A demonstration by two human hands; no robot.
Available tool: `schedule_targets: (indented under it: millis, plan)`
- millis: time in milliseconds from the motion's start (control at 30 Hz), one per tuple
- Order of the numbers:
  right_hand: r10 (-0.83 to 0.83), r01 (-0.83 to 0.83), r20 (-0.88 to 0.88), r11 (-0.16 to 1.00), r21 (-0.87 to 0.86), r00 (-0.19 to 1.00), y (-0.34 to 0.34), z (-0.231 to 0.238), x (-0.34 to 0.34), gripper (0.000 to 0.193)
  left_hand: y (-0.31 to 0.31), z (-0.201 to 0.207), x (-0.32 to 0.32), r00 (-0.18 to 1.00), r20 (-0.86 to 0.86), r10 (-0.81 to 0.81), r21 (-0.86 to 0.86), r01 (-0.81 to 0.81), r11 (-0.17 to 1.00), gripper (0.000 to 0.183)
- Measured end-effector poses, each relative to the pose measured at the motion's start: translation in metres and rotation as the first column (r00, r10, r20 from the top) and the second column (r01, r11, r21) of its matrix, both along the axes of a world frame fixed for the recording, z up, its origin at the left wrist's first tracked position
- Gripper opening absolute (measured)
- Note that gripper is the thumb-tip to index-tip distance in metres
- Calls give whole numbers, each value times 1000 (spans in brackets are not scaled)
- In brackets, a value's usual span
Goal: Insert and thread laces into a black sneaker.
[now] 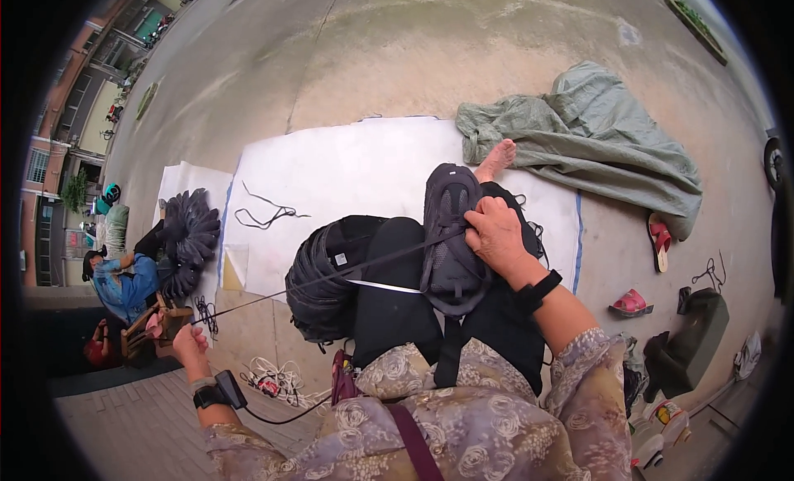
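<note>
Dark-grey mesh shoe [451,224], on black-trousered lap [393,311]; right hand [496,235] at two o'clock, apparently bracing it, grip unclear. Long black lace [397,257]: left hand [190,344], eight o'clock, clenched on it, seemingly for tension.

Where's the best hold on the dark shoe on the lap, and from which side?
Probably across the middle of the shoe, coming from the right, where the right hand is curled against it. It is long and narrow, its length running forward, and the dark cord stretches off its left side to the left hand, so the right looks clearer.
</note>
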State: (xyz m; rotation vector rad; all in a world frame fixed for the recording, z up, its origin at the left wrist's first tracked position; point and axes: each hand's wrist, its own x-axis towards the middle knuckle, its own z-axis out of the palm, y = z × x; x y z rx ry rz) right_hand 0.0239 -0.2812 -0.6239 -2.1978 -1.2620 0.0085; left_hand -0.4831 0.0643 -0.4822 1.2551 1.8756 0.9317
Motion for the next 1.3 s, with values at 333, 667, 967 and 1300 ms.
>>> schedule_targets:
  millis: [333, 667, 967, 1300]
  plan:
    - [101, -110, -50, 960, -256, 994, 11, -5, 21, 17, 45, 85, 39, 419, 773, -477, 367, 317, 874, 22]
    - [233, -193, 61, 903, -384, 971, 5, -11, 33, 15, 54, 106, 65, 195, 781, -593, 486, 406, 774, 27]
    - [-438, 487, -331, 870, 79, 836, 7, -67, 46, 15, 37, 115, 79, 99, 761, -641, 543, 444, 713, 25]
    - [-209, 661, -919, 747, 70, 333, -6, -55, 12, 12, 23, 93, -32, 641, 711, -289, 266, 134, 954, 23]
